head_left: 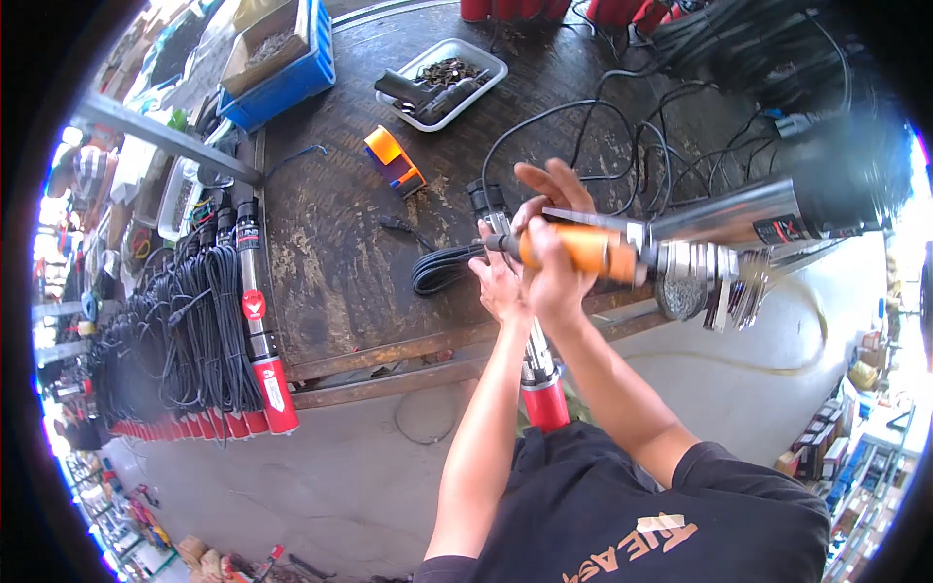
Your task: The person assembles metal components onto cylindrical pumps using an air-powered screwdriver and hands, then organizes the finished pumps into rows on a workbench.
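Note:
My right hand [556, 255] is shut on an orange-handled driver [583, 250] held level, its tip against the stacked metal end [702, 272] of a big steel pump cylinder [741, 218] lying on the bench. Some of its fingers are spread above the handle. Just behind it, my left hand [499, 284] grips the driver's black rear end beside a slim steel pump [537, 364] with a red end [545, 405]; that pump leans over the bench's front edge toward me.
A white tray [442, 83] of screws holds a black power tool. An orange and purple tool [394, 160] and a black cable coil [442, 267] lie mid-bench. Blue crate [284, 73] at back left. Red-ended slim pumps [255, 321] with cables line the left.

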`<state>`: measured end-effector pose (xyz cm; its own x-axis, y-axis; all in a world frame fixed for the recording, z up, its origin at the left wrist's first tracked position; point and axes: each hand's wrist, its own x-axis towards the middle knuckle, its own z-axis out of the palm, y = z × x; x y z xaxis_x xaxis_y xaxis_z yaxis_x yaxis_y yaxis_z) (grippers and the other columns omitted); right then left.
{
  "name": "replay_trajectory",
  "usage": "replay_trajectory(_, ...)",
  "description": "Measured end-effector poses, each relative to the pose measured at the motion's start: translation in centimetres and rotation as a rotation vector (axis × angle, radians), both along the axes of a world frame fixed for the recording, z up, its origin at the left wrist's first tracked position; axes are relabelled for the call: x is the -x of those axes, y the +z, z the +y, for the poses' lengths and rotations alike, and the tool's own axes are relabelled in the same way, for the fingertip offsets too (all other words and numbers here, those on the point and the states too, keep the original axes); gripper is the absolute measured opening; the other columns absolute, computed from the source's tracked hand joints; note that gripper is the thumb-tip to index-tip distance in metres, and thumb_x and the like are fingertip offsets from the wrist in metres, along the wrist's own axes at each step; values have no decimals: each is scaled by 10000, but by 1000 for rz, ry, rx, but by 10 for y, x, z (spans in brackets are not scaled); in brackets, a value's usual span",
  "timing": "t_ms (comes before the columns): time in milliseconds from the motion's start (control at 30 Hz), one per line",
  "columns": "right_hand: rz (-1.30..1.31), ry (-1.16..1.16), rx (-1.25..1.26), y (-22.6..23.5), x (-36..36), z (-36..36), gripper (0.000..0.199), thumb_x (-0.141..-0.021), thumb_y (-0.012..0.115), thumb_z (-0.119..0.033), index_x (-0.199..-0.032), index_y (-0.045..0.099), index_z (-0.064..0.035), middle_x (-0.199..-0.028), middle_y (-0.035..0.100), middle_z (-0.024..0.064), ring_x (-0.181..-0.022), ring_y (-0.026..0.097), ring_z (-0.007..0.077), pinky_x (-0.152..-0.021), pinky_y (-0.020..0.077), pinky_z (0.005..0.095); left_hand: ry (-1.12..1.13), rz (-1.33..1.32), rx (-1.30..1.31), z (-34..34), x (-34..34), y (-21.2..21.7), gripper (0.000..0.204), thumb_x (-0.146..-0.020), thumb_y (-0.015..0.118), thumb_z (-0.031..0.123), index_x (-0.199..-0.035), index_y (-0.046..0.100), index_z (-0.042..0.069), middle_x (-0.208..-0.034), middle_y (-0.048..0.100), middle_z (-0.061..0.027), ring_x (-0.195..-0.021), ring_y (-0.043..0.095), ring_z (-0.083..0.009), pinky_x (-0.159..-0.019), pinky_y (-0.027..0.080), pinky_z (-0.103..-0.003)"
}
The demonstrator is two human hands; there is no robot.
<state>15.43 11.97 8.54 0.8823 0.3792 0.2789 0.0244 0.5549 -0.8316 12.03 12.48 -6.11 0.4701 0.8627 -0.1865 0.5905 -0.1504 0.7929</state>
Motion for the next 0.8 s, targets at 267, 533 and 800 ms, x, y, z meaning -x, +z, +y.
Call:
replay_trajectory(267,-176,-10,179,-56,-61,25,314,-928,494,62,-1233,515,-11,-1327,601,219,-1054,671,259,-953,525,359,44,3,1,3,-1,1,667,-1014,488,296,-1612,192,286,-1107,465,-217,-858,625,-428,-756,542,-515)
replay_trajectory(533,2,-47,48,-88,-71,30,236,-844,567,104,-1040,573,-28,-920,639,92,-696,617,147,-624,511,262,41,-14,-1,3,0,-4,663,-1015,492,284,-1611,201,267,-1097,470,-225,-844,624,-423,-733,544,-513)
replay_trajectory(800,31,-30,-37,-87,-70,34,260,-806,598,129,-1016,584,-23,-898,653,89,-679,630,155,-600,521,248,36,-7,-13,4,0,1,651,-1021,489,286,-1609,211,249,-1095,469,-225,-834,631,-423,-725,547,-511)
